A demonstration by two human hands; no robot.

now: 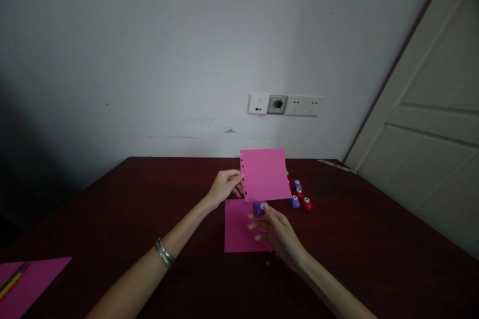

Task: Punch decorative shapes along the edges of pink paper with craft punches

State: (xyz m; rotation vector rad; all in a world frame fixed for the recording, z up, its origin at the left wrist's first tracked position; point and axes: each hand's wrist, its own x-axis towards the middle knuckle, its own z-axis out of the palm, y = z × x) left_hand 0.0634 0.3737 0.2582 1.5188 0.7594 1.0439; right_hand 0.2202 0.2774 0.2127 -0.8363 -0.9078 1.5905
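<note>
My left hand [226, 185] pinches the left edge of a pink paper sheet [265, 174], which is raised above the table. A row of punched holes runs down that edge. Between the thumb and fingers of my right hand [279, 233] is a small purple craft punch [258, 208] with a white button, just below the raised sheet. Under it, a second pink sheet [235, 232] lies flat on the table, partly covered by my right hand. Tiny pink paper bits [268, 263] lie near that sheet's front edge.
Several red and purple punches [298, 193] sit right of the raised sheet, some partly hidden behind it. Pencils [13, 281] rest on another pink sheet [45, 274] at the table's left. A ruler-like strip [337, 166] lies at the back right. Wall sockets [303, 105] are behind.
</note>
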